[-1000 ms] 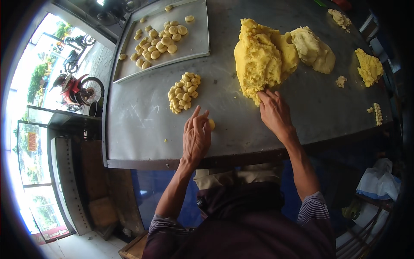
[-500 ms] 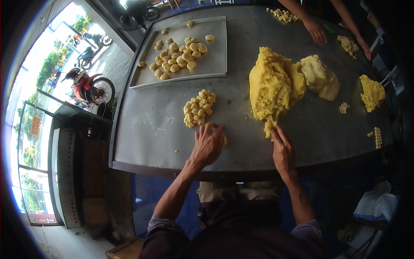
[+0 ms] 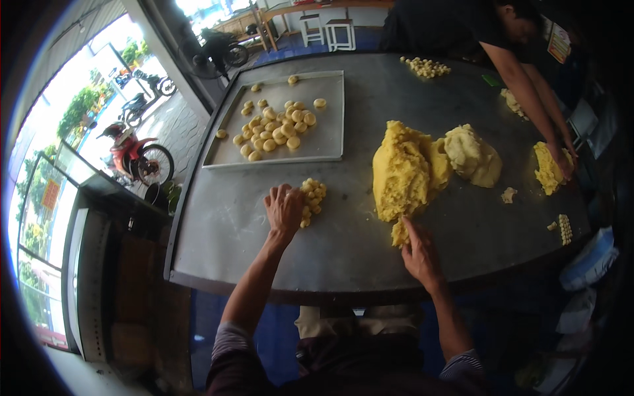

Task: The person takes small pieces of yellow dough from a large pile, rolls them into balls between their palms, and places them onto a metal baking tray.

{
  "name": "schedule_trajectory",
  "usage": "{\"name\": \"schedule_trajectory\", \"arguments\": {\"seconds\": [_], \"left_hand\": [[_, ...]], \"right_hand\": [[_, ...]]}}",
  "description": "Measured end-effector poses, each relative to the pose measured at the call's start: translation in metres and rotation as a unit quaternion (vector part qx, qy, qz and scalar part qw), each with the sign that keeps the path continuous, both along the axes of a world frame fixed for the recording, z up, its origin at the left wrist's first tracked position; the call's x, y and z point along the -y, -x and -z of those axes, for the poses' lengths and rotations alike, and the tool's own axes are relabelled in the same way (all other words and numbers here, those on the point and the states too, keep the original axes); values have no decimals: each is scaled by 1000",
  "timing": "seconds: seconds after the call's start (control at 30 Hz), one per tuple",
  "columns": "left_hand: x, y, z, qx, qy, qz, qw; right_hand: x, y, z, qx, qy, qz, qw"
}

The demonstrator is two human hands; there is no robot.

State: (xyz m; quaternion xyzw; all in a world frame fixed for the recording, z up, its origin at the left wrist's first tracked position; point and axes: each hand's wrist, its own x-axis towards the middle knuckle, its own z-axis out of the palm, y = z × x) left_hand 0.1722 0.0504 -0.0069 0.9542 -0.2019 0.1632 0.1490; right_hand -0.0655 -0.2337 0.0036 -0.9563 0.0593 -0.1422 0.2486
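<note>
Left hand (image 3: 285, 208) lies palm down on the metal table (image 3: 251, 244), fingers curled over the near edge of a small heap of dough balls (image 3: 313, 198); whether a ball sits under the palm cannot be told, the hand covers that spot. Heap sits left of table centre, just below the tray (image 3: 330, 142), its longer run going roughly from near-left to far-right. Right hand (image 3: 419, 254) rests near the front edge, fingers stretched forward and pinching at a small torn-off tongue of the big yellow dough lump (image 3: 403, 171); the grip itself is hard to make out from behind the knuckles. Lump stands right of centre, taller than wide in the picture, long axis running away from the person, the narrow tongue pointing back toward the right hand. A paler dough lump (image 3: 472, 157) leans against its right side, touching. Tray holds scattered and clustered dough balls. Another person's arm (image 3: 525, 92) reaches in from the far right to a smaller yellow piece (image 3: 547, 168); their hand partly hides it.
</note>
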Motion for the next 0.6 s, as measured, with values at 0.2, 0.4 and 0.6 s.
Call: {"name": "schedule_trajectory", "arguments": {"seconds": [0.2, 0.4, 0.6], "left_hand": [[1, 4, -15, -14, 48, 68, 996], [-15, 5, -13, -150, 530, 15, 835], [5, 126, -18, -60, 101, 235, 965]], "right_hand": [[3, 18, -11, -21, -100, 89, 991], [-2, 32, 10, 76, 17, 17, 997], [5, -3, 7, 55, -93, 108, 988]]}}
